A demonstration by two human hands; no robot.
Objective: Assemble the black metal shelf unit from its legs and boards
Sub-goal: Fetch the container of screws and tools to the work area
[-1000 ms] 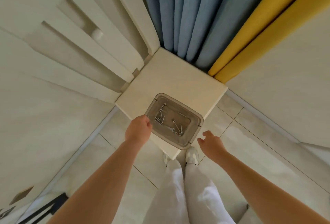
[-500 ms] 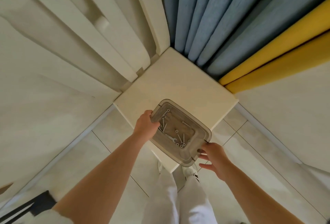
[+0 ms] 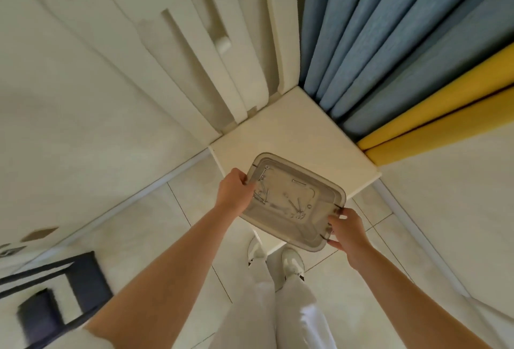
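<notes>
Both hands were closed on one clear plastic box. The left hand was curled round the rim at one short end. The right hand pinched the opposite short end, thumb on top of the rim and fingers showing below it. The box's long axis ran straight from one hand to the other, the left end farther from the person and the right end nearer, with the open face turned up toward the camera.

Inside the box lay loose silver screws in two small clusters, one close to the left hand and one close to the right, plus a single screw between them. They were too small and tangled to count exactly. One L-shaped key lay toward the right-hand end.

The box sat over the near corner of one cream square tabletop and overhung its edge toward the person. Whether it rested on the top or was held clear of it could not be told.

Directly below the grip were two white shoes and two white trouser legs on a pale tiled floor.

Beyond the table stood blue curtain folds, two yellow bands to their right, and white moulded panels to the left.

Well away from the left hand, down beside that forearm, one black metal frame of the shelf unit lay on the floor, blurred, its bars running roughly toward the wall on the left.
</notes>
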